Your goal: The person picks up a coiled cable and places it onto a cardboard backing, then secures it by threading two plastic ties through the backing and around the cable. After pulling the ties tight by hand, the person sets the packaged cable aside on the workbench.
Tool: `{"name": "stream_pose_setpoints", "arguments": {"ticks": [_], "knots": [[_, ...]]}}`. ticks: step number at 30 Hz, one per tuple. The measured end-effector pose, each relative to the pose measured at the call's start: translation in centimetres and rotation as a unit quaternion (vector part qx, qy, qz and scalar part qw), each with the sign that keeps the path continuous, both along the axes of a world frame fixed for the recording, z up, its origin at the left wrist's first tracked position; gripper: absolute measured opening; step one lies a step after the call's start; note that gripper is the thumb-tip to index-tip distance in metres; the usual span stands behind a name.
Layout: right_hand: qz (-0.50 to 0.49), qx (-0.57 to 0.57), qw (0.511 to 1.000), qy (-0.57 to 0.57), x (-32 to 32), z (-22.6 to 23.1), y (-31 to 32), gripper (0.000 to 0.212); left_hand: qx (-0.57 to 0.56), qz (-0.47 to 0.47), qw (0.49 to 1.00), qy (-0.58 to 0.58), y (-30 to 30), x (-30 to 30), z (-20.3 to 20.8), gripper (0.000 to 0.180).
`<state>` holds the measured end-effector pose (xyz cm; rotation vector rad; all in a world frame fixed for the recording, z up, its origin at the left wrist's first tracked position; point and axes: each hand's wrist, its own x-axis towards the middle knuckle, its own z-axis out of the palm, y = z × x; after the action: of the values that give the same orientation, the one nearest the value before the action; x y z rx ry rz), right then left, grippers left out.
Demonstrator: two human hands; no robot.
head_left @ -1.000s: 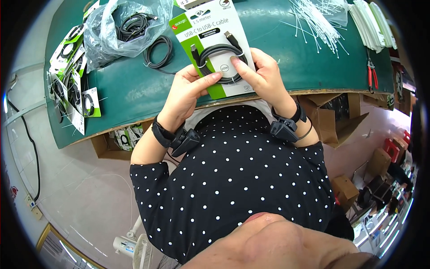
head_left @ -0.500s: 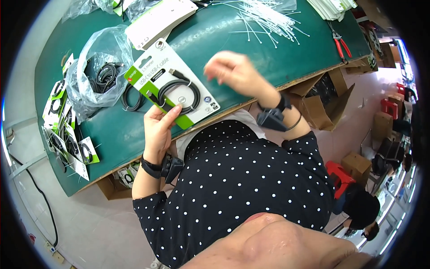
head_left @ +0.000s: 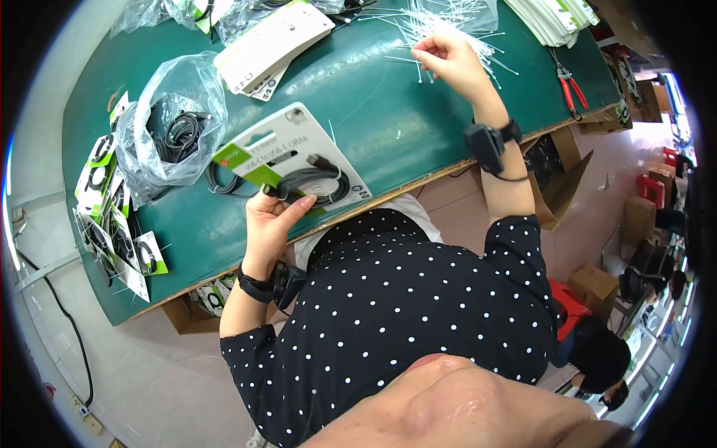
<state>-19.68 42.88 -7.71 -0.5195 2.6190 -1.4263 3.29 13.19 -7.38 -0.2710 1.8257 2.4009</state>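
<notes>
Finished cards (head_left: 112,224) lie at the counter's (head_left: 388,142) left edge, beside a bag (head_left: 175,127) of loose coiled cables. The left hand (head_left: 272,216) grips a card (head_left: 291,160) near the counter's near edge, its fingers closed on the card's lower end; a black cable (head_left: 314,183) lies coiled on it, apparently not yet tied. Far right, the right hand (head_left: 448,56) pinches a white tie from the tie pile (head_left: 441,19). Fastening seems to remain; pliers (head_left: 571,82) lie beyond.

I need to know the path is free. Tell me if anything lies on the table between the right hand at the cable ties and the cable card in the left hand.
Nothing visible does. The right hand pinches at the cable ties; between it and the cable card in the left hand lies only bare green table, apart from a stray tie or two.
</notes>
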Motion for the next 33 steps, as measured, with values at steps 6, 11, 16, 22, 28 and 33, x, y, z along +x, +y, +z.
{"name": "stream_pose_setpoints", "arguments": {"ticks": [6,11,16,22,28,33], "knots": [[0.06,-0.25,0.963,-0.086,4.4,3.4,-1.4,0.013,-0.124,-0.055,0.987,0.09,-0.1,0.3,-0.3,0.026],[0.052,-0.289,0.95,-0.111,5.6,4.3,-2.4,0.013,-0.159,-0.063,0.98,0.107,-0.3,0.9,-1.0,0.022],[0.085,-0.315,0.936,-0.132,6.7,4.7,-3.0,0.011,-0.18,-0.102,0.945,0.253,0.3,0.0,0.7,0.02],[0.139,-0.326,0.923,-0.152,8.0,5.2,-3.3,0.009,-0.169,-0.138,0.921,0.322,-0.2,1.2,0.1,0.024],[0.214,-0.251,0.944,0.028,10.6,4.4,-5.1,0.013,-0.271,-0.121,0.868,0.399,0.0,2.1,1.9,0.024],[0.318,-0.123,0.914,0.221,12.2,2.8,-6.6,0.016,-0.283,-0.149,0.84,0.438,0.1,2.5,2.9,0.026]]}}
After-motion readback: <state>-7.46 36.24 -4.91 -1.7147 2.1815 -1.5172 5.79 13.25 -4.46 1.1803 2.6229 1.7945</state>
